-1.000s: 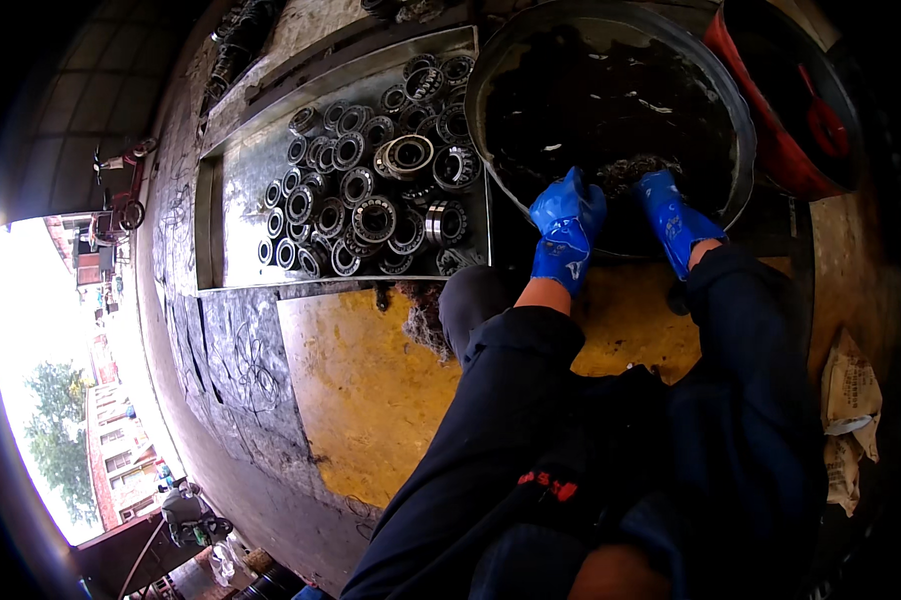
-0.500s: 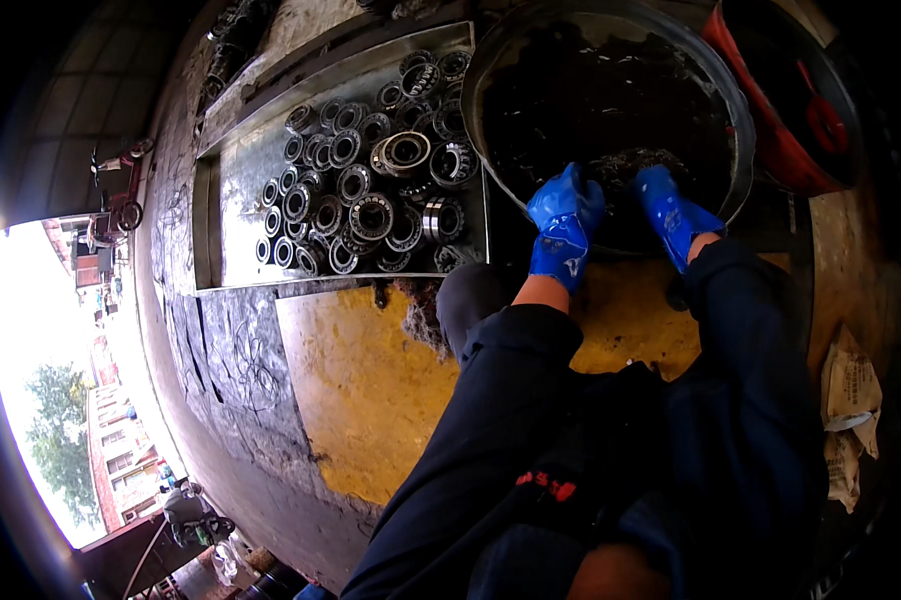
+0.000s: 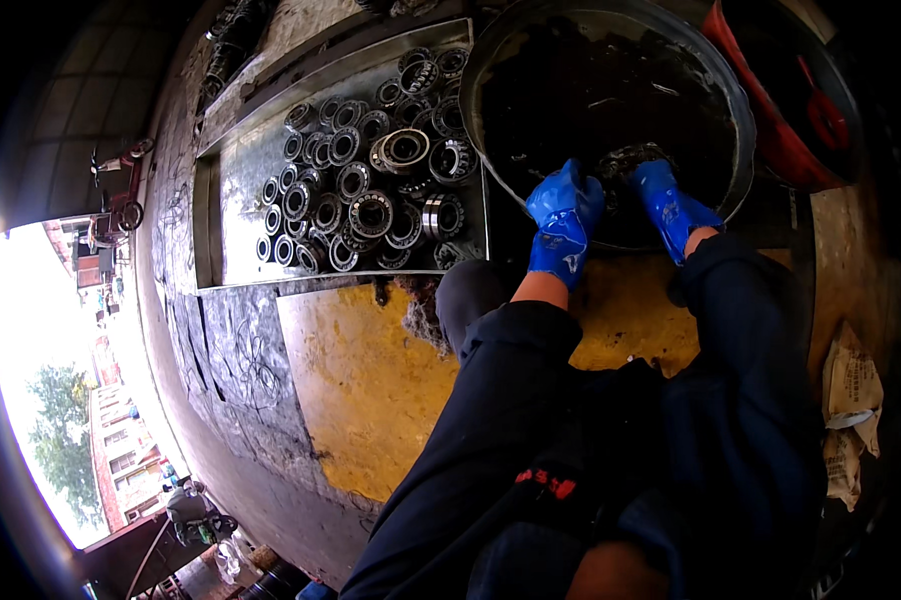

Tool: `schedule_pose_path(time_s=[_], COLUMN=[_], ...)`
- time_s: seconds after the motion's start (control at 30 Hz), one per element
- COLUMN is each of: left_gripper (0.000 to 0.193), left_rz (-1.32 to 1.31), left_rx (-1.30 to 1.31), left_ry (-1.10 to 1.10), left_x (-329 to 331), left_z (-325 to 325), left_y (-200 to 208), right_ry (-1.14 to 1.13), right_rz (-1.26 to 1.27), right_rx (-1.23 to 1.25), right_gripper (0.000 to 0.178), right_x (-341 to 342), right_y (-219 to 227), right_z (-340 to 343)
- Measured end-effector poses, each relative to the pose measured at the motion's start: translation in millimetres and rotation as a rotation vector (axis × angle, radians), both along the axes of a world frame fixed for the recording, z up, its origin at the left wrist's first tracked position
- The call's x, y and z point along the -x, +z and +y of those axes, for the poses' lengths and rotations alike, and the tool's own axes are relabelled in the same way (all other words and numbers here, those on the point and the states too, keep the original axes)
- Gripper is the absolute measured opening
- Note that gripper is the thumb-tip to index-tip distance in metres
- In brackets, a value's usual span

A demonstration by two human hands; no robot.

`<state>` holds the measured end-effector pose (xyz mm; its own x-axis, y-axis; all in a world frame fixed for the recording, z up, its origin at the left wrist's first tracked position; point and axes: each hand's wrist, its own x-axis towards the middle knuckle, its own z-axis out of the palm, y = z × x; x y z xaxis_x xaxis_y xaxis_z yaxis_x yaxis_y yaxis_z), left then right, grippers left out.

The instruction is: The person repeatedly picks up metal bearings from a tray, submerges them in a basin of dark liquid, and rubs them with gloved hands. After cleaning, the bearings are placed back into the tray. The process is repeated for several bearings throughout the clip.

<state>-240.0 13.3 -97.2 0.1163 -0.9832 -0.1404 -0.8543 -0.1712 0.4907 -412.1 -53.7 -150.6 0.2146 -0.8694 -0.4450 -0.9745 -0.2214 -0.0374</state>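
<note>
Both my hands wear blue rubber gloves and reach over the near rim of a large round metal tub holding dark liquid. My left hand is closed, its fingers curled at the near rim; what it grips is hidden. My right hand bends down into the tub with its fingers closed against a dark, wet, round part that looks like a bearing. Its fingertips are hidden by the glove's back and the liquid. To the left, a shallow metal tray bears many roller bearings, some stacked.
A red bucket with a red tool inside stands right of the tub. A yellow stained board lies before me. Torn brown paper bags lie at the right. At the left is a bright doorway.
The dark round part shows more plainly beside my right fingers, and the liquid's ripples have shifted. Both hands have moved only slightly, a little farther into the tub.
</note>
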Motion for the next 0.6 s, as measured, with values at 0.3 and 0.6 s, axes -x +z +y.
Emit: schedule_pose_path(time_s=[0.3,0.6], left_gripper=[0.031,0.031], left_rz=[0.012,0.005], left_rx=[-0.011,0.018], left_ry=[-0.003,0.010], left_x=[-1.6,-10.7], left_z=[-2.5,3.8], left_y=[-3.9,-2.6], right_ry=[-0.132,-0.124], right_rz=[-0.273,-0.310], right_rx=[0.047,-0.077], right_gripper=[0.033,0.033], right_x=[33.4,17.4], right_y=[-26.5,-9.3], right_z=[26.3,17.2])
